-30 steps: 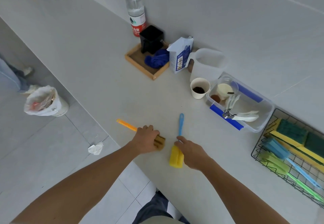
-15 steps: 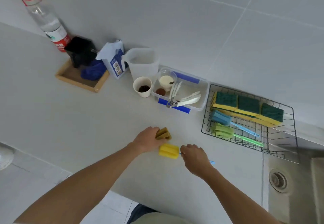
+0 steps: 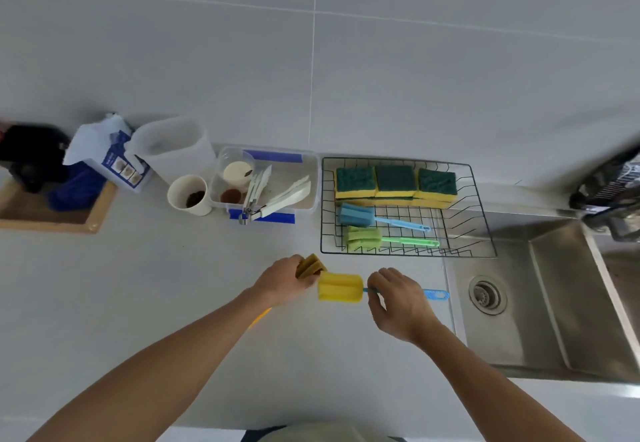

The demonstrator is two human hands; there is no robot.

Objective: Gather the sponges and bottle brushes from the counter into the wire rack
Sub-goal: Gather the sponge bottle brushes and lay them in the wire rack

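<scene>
Gripping a brown-headed sponge bottle brush (image 3: 309, 266), the left hand (image 3: 284, 282) is clenched around the neck of the tool just behind its head; a short length of the orange handle (image 3: 260, 315) shows below the left wrist. The right hand (image 3: 398, 299) pinches the blue plastic handle (image 3: 434, 294) of a yellow-headed sponge bottle brush (image 3: 340, 291), which is held roughly level, head pointing left. The two sponge heads are touching or nearly touching; contact cannot be confirmed. Both hands sit over the pale grey desk (image 3: 138, 286), just in front of the black wire rack (image 3: 485, 213).

Contents of the wire rack:
- Three green-and-yellow scouring sponges (image 3: 394, 183), side by side along the rear edge.
- One blue sponge bottle brush (image 3: 358, 215), lying flat, head to the left.
- One green sponge bottle brush (image 3: 363, 238), lying flat just in front of the blue one, head to the left.

Adjacent items: a clear plastic tub with blue tape (image 3: 273, 156) stands just left of the rack, with a white paper cup (image 3: 188, 195) beside it. A stainless steel sink (image 3: 540, 303) lies to the right of the rack.
</scene>
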